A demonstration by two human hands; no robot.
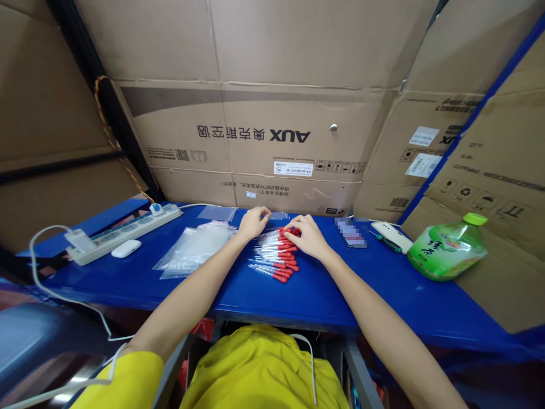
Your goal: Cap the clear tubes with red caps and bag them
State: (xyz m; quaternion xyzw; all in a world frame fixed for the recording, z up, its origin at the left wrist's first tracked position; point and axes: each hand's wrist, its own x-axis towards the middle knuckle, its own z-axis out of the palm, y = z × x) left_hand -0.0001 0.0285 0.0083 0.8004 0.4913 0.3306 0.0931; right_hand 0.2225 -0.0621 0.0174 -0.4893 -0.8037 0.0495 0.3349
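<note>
Cardboard (276, 45) walls in a blue desk (298, 301) from behind and on both sides, and from where I stand the work sits near its middle. A loose pile of droppers (279, 248) lies there between the person's two forearms, clear stems mostly toward the left, red bulbs toward the right. By my reading things are partway along: a good number of pieces in the pile show red bulbs, while a few clear tubes (280, 216) lie behind it, just past the left hand (254, 221), with no red that I can see. Those look like what remains, though the pile is too crowded to count.

The right hand (310, 234) bends over the far end of the pile, its fingertips at the red bulbs; I can't tell whether its grip has one pinched or merely rests there. The left hand's grip is curled, thumb and fingers near one another beside the tubes, and whether anything is between them is hidden from me.

Left of the pile, clear bags (196, 247) lie flat and overlapping, none visibly bulging. Farther left sit a white case (126, 248) and a power strip (125, 230); well to the right, a phone (352, 234) and a green bottle (447, 250).
</note>
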